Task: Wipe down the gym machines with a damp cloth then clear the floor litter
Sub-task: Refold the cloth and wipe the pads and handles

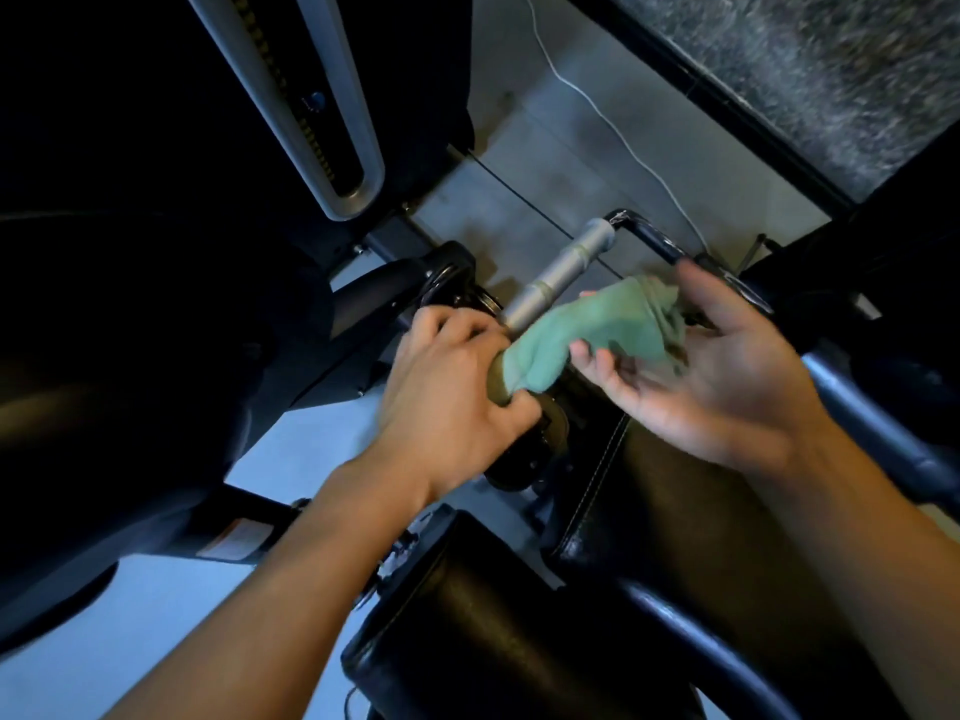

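A thin white cord (613,129) snakes across the pale grey concrete floor (649,194) at the far middle. To the far right, a dark-framed panel of speckled grey surface (841,70) borders that floor, blurred.

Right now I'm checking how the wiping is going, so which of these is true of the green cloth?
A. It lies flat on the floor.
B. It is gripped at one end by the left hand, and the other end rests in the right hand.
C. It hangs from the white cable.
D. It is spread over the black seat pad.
B: the left hand curls round one end of the green cloth, and the other end lies across the fingers of the right hand.
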